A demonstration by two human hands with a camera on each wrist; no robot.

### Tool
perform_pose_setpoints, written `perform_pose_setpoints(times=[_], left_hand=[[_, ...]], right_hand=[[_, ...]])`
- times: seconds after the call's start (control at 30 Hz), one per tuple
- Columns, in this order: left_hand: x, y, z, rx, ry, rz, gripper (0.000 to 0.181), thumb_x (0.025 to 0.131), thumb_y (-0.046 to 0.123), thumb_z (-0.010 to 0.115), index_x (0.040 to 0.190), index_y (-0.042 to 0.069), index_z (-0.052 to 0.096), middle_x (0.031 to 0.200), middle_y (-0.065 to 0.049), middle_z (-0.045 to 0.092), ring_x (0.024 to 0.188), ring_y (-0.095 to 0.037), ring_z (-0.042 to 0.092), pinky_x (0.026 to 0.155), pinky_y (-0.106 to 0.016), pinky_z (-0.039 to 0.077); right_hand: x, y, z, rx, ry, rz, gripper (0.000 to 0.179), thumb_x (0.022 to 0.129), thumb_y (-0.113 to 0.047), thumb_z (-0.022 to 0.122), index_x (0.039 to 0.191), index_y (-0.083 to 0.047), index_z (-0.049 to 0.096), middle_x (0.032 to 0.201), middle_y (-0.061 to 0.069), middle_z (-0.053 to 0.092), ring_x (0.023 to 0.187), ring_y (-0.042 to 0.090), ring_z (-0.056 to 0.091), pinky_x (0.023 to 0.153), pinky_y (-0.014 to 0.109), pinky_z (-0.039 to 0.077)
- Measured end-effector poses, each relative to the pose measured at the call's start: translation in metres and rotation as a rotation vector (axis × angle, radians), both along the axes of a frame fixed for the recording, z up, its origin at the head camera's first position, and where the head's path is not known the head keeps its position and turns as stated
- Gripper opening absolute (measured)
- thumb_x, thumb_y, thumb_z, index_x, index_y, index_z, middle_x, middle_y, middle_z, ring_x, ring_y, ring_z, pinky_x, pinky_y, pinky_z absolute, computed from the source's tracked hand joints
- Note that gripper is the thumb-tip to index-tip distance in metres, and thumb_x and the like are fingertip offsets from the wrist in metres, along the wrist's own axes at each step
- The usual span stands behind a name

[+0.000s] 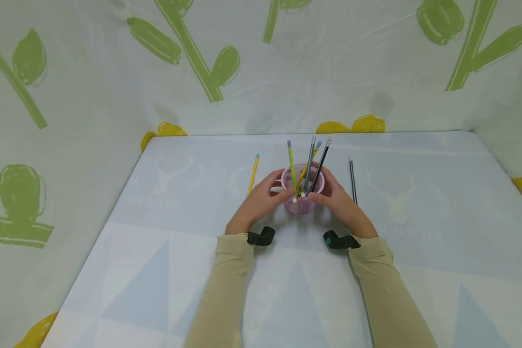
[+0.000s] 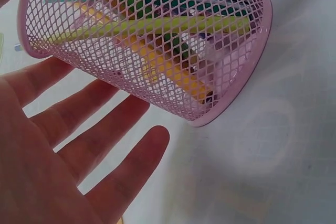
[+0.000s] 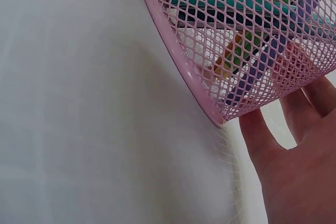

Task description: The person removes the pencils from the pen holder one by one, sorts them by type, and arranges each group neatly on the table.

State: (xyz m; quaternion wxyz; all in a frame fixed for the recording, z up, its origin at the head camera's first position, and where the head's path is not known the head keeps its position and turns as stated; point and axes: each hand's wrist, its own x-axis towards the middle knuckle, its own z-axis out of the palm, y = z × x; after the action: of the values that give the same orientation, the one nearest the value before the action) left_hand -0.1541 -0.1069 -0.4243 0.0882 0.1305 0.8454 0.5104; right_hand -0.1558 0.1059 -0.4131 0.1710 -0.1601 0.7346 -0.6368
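Note:
A pink mesh pencil cup [image 1: 300, 208] stands between both hands near the middle of the table, holding several pencils. Among them are a lime one [image 1: 291, 155] and a black one [image 1: 323, 159]. My left hand [image 1: 261, 199] holds the cup's left side, with the thumb at the front. Opposite it, my right hand [image 1: 341, 203] grips the right side. In the left wrist view, some fingers lie along the mesh and others extend away from it. The right wrist view shows fingers [image 3: 255, 132] against the cup wall. Whether the base touches the table is unclear.
A yellow pencil [image 1: 253, 173] lies on the table [image 1: 156, 208] beyond the left hand. Past the right hand lies a dark pencil [image 1: 353, 179]. Patterned fabric [image 1: 296, 87] rises behind the table's far edge. Each wrist wears a black strap-like device [image 1: 261, 237].

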Motion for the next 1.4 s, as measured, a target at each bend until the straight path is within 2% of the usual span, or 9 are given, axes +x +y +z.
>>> perform_pose_setpoints(times=[0.23,0.37,0.57,0.67,0.8,0.93,1.07,1.27,1.4], left_hand=[[-0.001,0.001,0.000,0.039,-0.036,-0.015,0.061,0.076,0.062,0.053,0.130,0.042,0.033,0.128,0.014,0.041,0.108,-0.013,0.049,0.086,-0.036,0.043],[0.001,-0.001,0.003,0.099,-0.072,-0.056,0.059,0.080,0.049,0.058,0.132,0.042,0.032,0.129,0.014,0.040,0.111,-0.013,0.047,0.088,-0.033,0.042],[0.007,-0.003,0.021,0.199,-0.092,-0.134,0.066,0.080,0.029,0.065,0.137,0.025,0.032,0.131,0.003,0.041,0.119,-0.021,0.041,0.095,-0.034,0.037],[0.010,-0.001,0.028,0.183,-0.096,-0.141,0.069,0.080,0.026,0.065,0.139,0.020,0.029,0.132,0.000,0.040,0.119,-0.023,0.040,0.095,-0.036,0.036],[0.013,0.003,0.028,0.125,-0.139,-0.106,0.072,0.079,0.024,0.065,0.139,0.023,0.027,0.133,0.002,0.039,0.116,-0.021,0.043,0.091,-0.033,0.040],[0.013,0.010,0.024,0.119,-0.181,-0.061,0.075,0.078,0.021,0.068,0.140,0.026,0.025,0.132,0.004,0.040,0.112,-0.018,0.048,0.088,-0.031,0.041],[0.011,0.016,0.016,0.136,-0.166,-0.047,0.084,0.075,0.019,0.070,0.141,0.025,0.019,0.135,0.000,0.036,0.115,-0.016,0.043,0.092,-0.033,0.038],[0.003,0.026,-0.008,0.208,-0.121,-0.034,0.099,0.067,0.029,0.077,0.141,0.024,0.012,0.137,0.003,0.030,0.121,-0.010,0.032,0.098,-0.037,0.031],[-0.002,0.029,-0.023,0.274,-0.090,-0.012,0.095,0.067,0.030,0.078,0.138,0.028,0.015,0.136,0.005,0.031,0.121,-0.010,0.031,0.098,-0.038,0.031]], right_hand=[[-0.005,0.002,-0.009,0.017,-0.010,-0.006,0.069,0.087,-0.021,0.056,0.141,-0.031,0.015,0.145,0.002,0.019,0.129,0.025,0.025,0.102,0.047,0.022],[-0.011,0.004,-0.020,-0.012,0.007,0.005,0.069,0.086,-0.019,0.057,0.140,-0.034,0.017,0.145,0.001,0.020,0.128,0.024,0.027,0.102,0.047,0.021],[-0.013,0.007,-0.026,-0.032,0.041,0.013,0.067,0.086,-0.021,0.058,0.139,-0.036,0.019,0.142,-0.001,0.026,0.127,0.021,0.030,0.102,0.046,0.023],[-0.013,0.007,-0.026,-0.034,0.045,0.008,0.067,0.086,-0.021,0.057,0.139,-0.036,0.020,0.142,-0.001,0.025,0.127,0.021,0.029,0.102,0.047,0.022],[-0.012,0.006,-0.027,-0.036,0.032,0.015,0.068,0.086,-0.020,0.057,0.139,-0.035,0.018,0.144,0.000,0.021,0.129,0.023,0.025,0.103,0.049,0.019],[-0.011,0.005,-0.028,-0.031,0.031,0.009,0.067,0.086,-0.022,0.057,0.139,-0.036,0.018,0.144,-0.001,0.021,0.129,0.022,0.025,0.102,0.049,0.020],[-0.012,0.005,-0.030,-0.012,0.031,0.000,0.068,0.086,-0.025,0.058,0.139,-0.037,0.017,0.145,-0.003,0.020,0.129,0.021,0.025,0.102,0.047,0.021],[-0.012,0.005,-0.031,0.011,0.026,-0.017,0.067,0.085,-0.028,0.059,0.138,-0.040,0.019,0.143,-0.007,0.022,0.127,0.020,0.029,0.102,0.048,0.021],[-0.013,0.005,-0.028,0.013,0.042,-0.016,0.067,0.085,-0.029,0.059,0.138,-0.040,0.020,0.142,-0.007,0.023,0.125,0.021,0.031,0.101,0.049,0.022]])
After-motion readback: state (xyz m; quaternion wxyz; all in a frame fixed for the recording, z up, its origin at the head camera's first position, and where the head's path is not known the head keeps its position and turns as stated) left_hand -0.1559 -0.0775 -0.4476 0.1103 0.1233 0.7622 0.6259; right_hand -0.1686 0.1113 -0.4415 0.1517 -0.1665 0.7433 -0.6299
